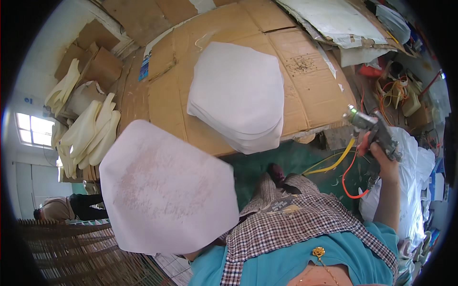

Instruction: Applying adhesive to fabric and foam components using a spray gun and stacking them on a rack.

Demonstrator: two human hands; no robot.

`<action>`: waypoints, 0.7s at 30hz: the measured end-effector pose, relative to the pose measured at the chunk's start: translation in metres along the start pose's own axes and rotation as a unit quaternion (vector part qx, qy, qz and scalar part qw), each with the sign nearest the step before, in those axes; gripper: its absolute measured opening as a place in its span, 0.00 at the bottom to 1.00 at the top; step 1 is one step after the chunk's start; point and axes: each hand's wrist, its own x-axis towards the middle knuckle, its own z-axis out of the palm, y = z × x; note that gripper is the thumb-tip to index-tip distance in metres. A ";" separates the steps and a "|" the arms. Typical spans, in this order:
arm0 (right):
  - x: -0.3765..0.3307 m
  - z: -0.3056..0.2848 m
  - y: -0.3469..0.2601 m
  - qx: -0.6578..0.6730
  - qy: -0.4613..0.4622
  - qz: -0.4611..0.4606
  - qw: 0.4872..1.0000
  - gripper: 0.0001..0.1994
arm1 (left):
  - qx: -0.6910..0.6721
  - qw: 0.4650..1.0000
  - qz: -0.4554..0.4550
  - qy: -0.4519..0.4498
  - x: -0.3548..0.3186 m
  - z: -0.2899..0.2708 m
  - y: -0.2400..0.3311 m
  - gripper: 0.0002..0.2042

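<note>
A large white, many-sided sheet (167, 190) with rounded corners is raised close in front of me at the left. Patchy brownish-pink marks cover its middle. My left forearm runs in behind its lower edge; the sheet hides the hand that holds it up. On the right, my right hand (385, 161) is closed round the grip of a metal spray gun (374, 127), its nozzle turned left over the table's edge. An orange-red hose (347, 186) hangs below the gun. Between both hands, a stack of similar white sheets (236, 88) lies on the cardboard-covered table (167, 102).
Cream-coloured molded pieces (88, 136) are piled at the left by cardboard boxes (102, 66). A yellow hose (338, 164) crosses below the table's front edge. White plastic bags (410, 176) bulge beside my right arm. Another person (62, 209) bends down at the far left, behind a woven barrier (86, 252).
</note>
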 end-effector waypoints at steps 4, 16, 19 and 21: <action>-0.012 -0.012 -0.008 -0.034 0.026 0.009 0.999 0.20 | 0.013 1.000 0.007 0.009 -0.007 -0.006 0.009 0.23; -0.026 -0.003 -0.008 -0.018 -0.014 -0.001 1.000 0.28 | 0.043 0.999 0.015 0.030 -0.020 -0.018 0.020 0.23; -0.038 -0.016 -0.007 -0.045 -0.007 -0.011 0.999 0.28 | 0.051 0.998 0.017 0.036 -0.025 -0.019 0.022 0.23; -0.040 -0.026 -0.007 -0.062 0.070 0.030 0.995 0.30 | 0.055 0.997 0.020 0.039 -0.025 -0.020 0.024 0.23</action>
